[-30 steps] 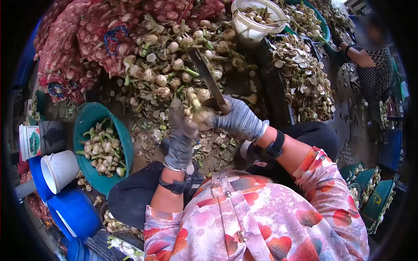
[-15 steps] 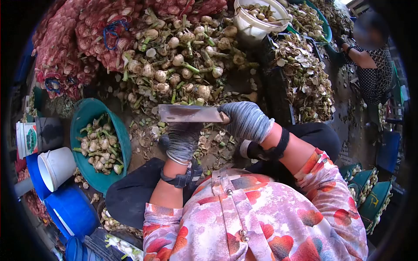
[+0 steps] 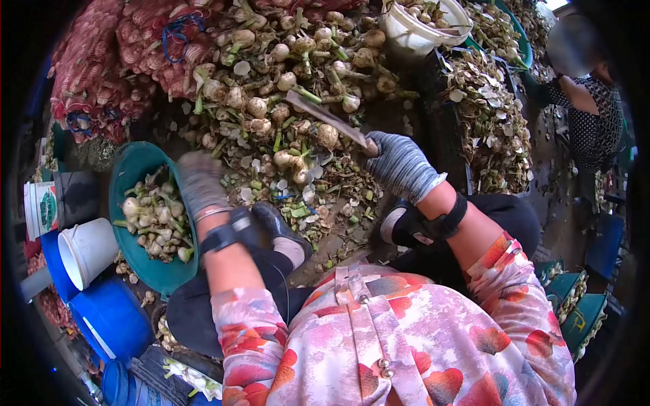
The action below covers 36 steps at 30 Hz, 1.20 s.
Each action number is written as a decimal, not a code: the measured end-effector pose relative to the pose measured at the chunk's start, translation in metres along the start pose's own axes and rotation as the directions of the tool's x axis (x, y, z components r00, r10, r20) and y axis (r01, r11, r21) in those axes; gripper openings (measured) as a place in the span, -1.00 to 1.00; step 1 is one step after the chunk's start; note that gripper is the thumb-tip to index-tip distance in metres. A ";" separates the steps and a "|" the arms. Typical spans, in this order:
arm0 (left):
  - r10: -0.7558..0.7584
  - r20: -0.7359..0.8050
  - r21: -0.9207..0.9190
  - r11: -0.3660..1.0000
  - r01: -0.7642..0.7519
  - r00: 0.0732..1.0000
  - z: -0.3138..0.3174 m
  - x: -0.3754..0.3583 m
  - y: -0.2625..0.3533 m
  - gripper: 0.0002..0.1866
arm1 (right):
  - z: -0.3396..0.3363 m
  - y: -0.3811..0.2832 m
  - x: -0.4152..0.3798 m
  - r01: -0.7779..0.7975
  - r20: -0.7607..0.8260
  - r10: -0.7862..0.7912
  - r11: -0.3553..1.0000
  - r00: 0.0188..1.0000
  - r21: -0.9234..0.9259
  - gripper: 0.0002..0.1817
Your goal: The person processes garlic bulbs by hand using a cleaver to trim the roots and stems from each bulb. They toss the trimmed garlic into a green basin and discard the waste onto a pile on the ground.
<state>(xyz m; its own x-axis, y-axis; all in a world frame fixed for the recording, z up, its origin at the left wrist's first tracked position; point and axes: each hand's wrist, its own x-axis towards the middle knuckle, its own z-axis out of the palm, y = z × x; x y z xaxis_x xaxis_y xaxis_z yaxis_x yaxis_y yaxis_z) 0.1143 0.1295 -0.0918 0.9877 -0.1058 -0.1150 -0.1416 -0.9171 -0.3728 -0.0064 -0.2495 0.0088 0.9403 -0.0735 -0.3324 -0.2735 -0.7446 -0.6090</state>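
Note:
My right hand, in a grey knit glove, is shut on the handle of a cleaver whose blade points up and left over a heap of garlic bulbs with green stalks. My left hand, also gloved, hovers over the right rim of a green basin that holds trimmed garlic. Whether the left hand holds a bulb cannot be seen. Cut stalks and skins litter the ground between my hands.
Red mesh sacks lie at the top left. A white bucket of garlic stands behind the heap. A crate of peelings sits right. White and blue buckets stand left. Another person sits at the far right.
My left hand has swung left from under the cleaver to the green basin. The cleaver has lifted and tilted up over the garlic heap.

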 end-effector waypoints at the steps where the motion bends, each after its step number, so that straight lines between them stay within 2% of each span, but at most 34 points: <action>1: 0.086 -0.059 -0.193 0.977 -0.096 0.995 0.030 0.010 0.029 -0.66 | 0.003 0.002 0.002 -0.006 0.004 0.006 1.000 1.000 -0.009 -0.72; 2: 0.278 -0.121 -0.054 0.957 -0.286 0.953 0.078 0.031 0.058 -0.65 | 0.003 0.004 0.002 0.000 0.000 0.000 1.000 1.000 -0.012 -0.73; 3: 0.105 0.059 -0.676 0.736 -0.038 0.993 0.086 0.025 0.088 -0.60 | 0.001 0.004 0.001 -0.005 0.007 0.005 1.000 1.000 -0.010 -0.73; 4: 0.077 0.315 -0.938 0.177 0.298 0.946 0.095 0.018 0.117 -0.55 | 0.000 0.005 0.001 -0.011 0.016 0.011 1.000 1.000 -0.006 -0.73; 5: 0.088 0.305 -0.951 0.080 0.298 0.948 0.134 0.020 0.134 -0.53 | 0.001 0.009 0.002 -0.021 0.017 0.021 1.000 1.000 -0.009 -0.73; 6: 0.097 0.292 -0.955 -0.019 0.295 0.951 0.138 0.021 0.147 -0.50 | 0.002 0.013 0.003 -0.027 0.030 0.029 0.999 0.999 -0.045 -0.73; 7: 0.053 0.252 -0.952 0.190 0.238 0.966 0.142 0.016 0.152 -0.46 | 0.002 0.016 0.004 -0.031 0.044 0.035 0.996 0.998 -0.082 -0.73; 8: 0.058 0.256 -0.952 0.187 0.242 0.965 0.145 0.011 0.160 -0.46 | 0.001 0.016 0.004 -0.037 0.047 0.041 0.996 0.998 -0.086 -0.73; 10: -0.008 0.529 -0.849 -0.019 0.528 0.849 0.134 0.003 0.168 -0.34 | -0.002 0.011 0.005 -0.093 0.083 0.096 0.995 0.992 -0.040 -0.73; 11: -0.019 0.507 -0.836 0.231 0.497 0.862 0.128 0.004 0.164 -0.18 | -0.002 0.008 0.007 -0.141 0.121 0.143 0.990 0.982 -0.027 -0.72; 12: -0.019 0.508 -0.835 0.234 0.498 0.861 0.140 0.009 0.164 -0.18 | -0.002 0.007 0.007 -0.142 0.122 0.144 0.990 0.982 -0.024 -0.72; 14: 0.118 0.610 -0.792 0.056 0.608 0.784 0.178 0.018 0.165 -0.06 | 0.000 0.008 0.008 -0.105 0.132 0.104 0.995 0.986 -0.001 -0.71; 15: 0.216 0.674 -0.721 -0.019 0.693 0.707 0.134 0.018 0.158 0.05 | 0.001 0.008 0.010 -0.107 0.134 0.106 0.994 0.985 0.000 -0.71; 16: 0.218 0.676 -0.718 -0.017 0.696 0.704 0.135 0.020 0.160 0.05 | 0.002 0.009 0.011 -0.117 0.156 0.116 0.993 0.981 -0.006 -0.71; 19: 0.161 0.663 -0.749 0.132 0.649 0.731 0.124 0.022 0.169 0.15 | 0.002 0.008 0.012 -0.137 0.197 0.140 0.990 0.971 -0.027 -0.70; 20: 0.163 0.660 -0.751 0.131 0.647 0.733 0.107 0.016 0.172 0.15 | 0.002 0.008 0.012 -0.149 0.195 0.147 0.989 0.970 -0.003 -0.68; 22: 0.152 0.710 -0.691 -0.038 0.721 0.688 0.062 -0.003 0.177 0.15 | 0.002 0.010 0.010 -0.170 0.186 0.164 0.985 0.969 0.019 -0.64; 23: 0.169 0.631 -0.760 -0.064 0.647 0.757 0.090 -0.008 0.181 0.09 | 0.002 0.012 0.009 -0.158 0.175 0.153 0.987 0.973 0.017 -0.67; 24: 0.218 0.612 -0.771 -0.048 0.635 0.760 0.091 -0.013 0.184 -0.04 | 0.002 0.012 0.009 -0.144 0.164 0.140 0.989 0.976 0.015 -0.70; 26: 0.219 0.580 -0.779 -0.132 0.612 0.785 0.093 -0.024 0.185 -0.19 | 0.002 0.011 0.008 -0.148 0.170 0.146 0.989 0.975 -0.002 -0.70; 27: 0.219 0.578 -0.780 -0.133 0.611 0.786 0.097 -0.025 0.186 -0.19 | 0.003 0.011 0.008 -0.143 0.176 0.141 0.990 0.974 -0.004 -0.67; 29: 0.067 0.592 -0.790 -0.146 0.595 0.803 0.105 -0.024 0.187 -0.25 | 0.008 0.016 0.008 -0.125 0.181 0.125 0.992 0.975 -0.010 -0.64; 30: 0.062 0.587 -0.795 -0.146 0.589 0.807 0.100 -0.024 0.184 -0.25 | 0.007 0.014 0.007 -0.119 0.177 0.118 0.993 0.977 -0.006 -0.64; 32: 0.169 0.558 -0.820 -0.038 0.571 0.812 0.088 -0.021 0.173 -0.23 | 0.005 0.008 0.005 -0.074 0.174 0.079 0.997 0.982 -0.039 -0.65; 33: 0.235 0.664 -0.729 -0.006 0.684 0.710 0.075 -0.020 0.167 -0.25 | 0.004 0.005 0.004 -0.073 0.171 0.077 0.997 0.982 -0.031 -0.66; 34: 0.229 0.657 -0.736 -0.008 0.676 0.718 0.058 -0.021 0.162 -0.25 | 0.002 0.003 0.004 -0.064 0.162 0.068 0.998 0.984 -0.028 -0.66; 36: 0.314 0.517 -0.798 -0.159 0.581 0.796 0.022 -0.030 0.155 -0.28 | 0.001 0.001 0.003 -0.063 0.162 0.061 0.998 0.985 0.006 -0.66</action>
<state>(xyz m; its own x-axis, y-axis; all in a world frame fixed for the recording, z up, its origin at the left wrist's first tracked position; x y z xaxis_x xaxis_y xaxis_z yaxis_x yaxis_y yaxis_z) 0.0611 -0.0016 -0.1663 0.7080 -0.1736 -0.6846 0.6490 -0.2222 0.7276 -0.0042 -0.2499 0.0064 0.8765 -0.0105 -0.4812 -0.3334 -0.7343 -0.5913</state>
